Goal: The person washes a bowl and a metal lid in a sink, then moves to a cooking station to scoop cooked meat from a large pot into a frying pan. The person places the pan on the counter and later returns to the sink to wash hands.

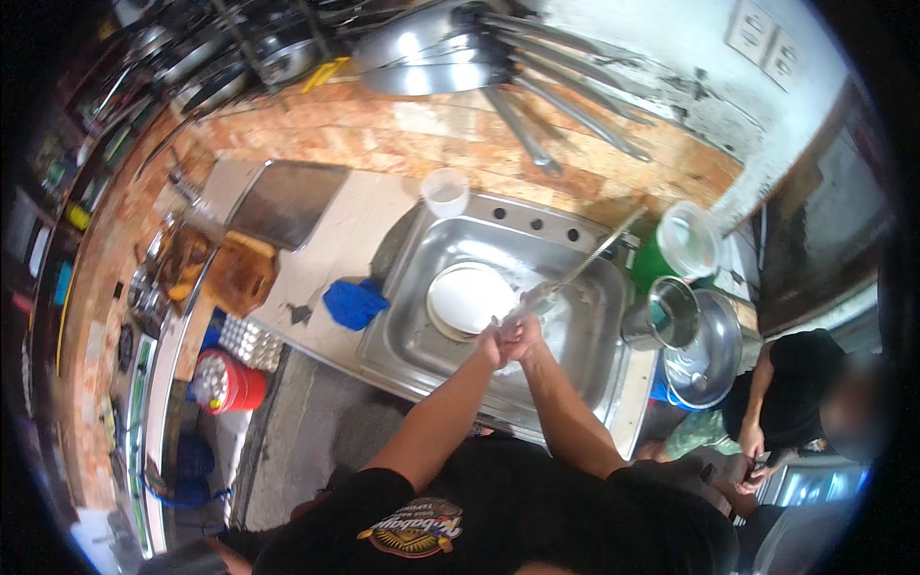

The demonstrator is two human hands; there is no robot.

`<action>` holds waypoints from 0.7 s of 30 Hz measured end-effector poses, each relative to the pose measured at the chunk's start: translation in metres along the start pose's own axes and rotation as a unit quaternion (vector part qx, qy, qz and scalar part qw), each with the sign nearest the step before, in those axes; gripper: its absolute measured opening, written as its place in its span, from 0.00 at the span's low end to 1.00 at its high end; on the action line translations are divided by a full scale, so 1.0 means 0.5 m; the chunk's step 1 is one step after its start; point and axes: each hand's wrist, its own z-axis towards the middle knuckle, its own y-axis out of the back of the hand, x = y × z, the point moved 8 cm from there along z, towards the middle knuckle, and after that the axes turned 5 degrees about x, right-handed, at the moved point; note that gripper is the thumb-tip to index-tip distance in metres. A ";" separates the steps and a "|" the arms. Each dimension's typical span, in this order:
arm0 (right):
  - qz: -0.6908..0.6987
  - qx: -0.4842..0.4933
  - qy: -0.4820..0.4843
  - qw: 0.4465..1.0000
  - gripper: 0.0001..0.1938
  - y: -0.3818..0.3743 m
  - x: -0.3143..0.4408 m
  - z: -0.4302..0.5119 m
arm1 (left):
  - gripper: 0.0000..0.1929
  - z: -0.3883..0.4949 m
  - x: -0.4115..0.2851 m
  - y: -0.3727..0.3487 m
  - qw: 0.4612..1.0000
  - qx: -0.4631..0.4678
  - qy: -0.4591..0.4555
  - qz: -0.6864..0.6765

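Above a stainless steel sink basin (582, 352), my left hand (490, 346) and my right hand (528, 336) are pressed together, their fingers overlapping. A blurred, clear piece or stream of water (530, 302) meets the fingertips. It lies at the lower end of a flexible metal hose (604, 246) reaching in from the back right. Whether either hand grips it cannot be made out. Just beyond my hands, a small stack of white plates (467, 295) rests on the basin floor.
A blue cloth (354, 303) lies left of the sink. A clear plastic tub (445, 192) stands on its back-left corner. To the right are a steel pot (665, 313), a green container (650, 255) and a large metal basin (708, 359). Another person (780, 388) is at the right.
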 end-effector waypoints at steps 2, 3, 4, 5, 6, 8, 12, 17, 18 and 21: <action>-0.042 -0.018 -0.011 0.999 0.17 0.029 0.035 -0.016 | 0.20 -0.009 0.000 -0.035 0.984 0.028 0.123 -0.129; -0.073 0.005 -0.038 0.997 0.17 0.043 0.058 -0.018 | 0.17 -0.005 -0.014 -0.072 0.980 0.093 0.106 -0.138; -0.039 -0.013 0.016 0.999 0.16 0.064 0.131 -0.007 | 0.16 0.004 -0.040 -0.095 0.979 0.153 0.065 -0.117; 0.000 -0.035 0.100 0.994 0.15 0.093 0.209 0.002 | 0.15 0.020 -0.040 -0.105 0.988 0.143 0.052 -0.004; 0.069 -0.023 0.193 0.979 0.14 0.115 0.285 0.007 | 0.15 0.024 -0.051 -0.131 0.971 0.199 -0.003 0.131; 0.179 -0.133 0.318 0.922 0.18 0.179 0.443 0.012 | 0.15 0.037 -0.058 -0.138 0.915 0.169 -0.073 0.359; 0.086 -0.054 0.401 0.910 0.16 0.187 0.691 0.046 | 0.08 0.040 -0.084 -0.122 0.869 0.147 -0.140 0.451; 0.111 -0.033 0.426 0.897 0.06 0.186 0.835 0.090 | 0.08 0.004 -0.075 -0.142 0.533 0.247 -0.083 0.805; 0.071 -0.121 0.404 0.904 0.07 0.200 0.834 0.081 | 0.10 0.003 -0.089 -0.107 0.832 0.147 0.074 0.530; 0.008 -0.071 0.486 0.871 0.08 0.149 0.840 0.060 | 0.16 -0.050 -0.089 -0.122 0.965 0.085 0.234 0.082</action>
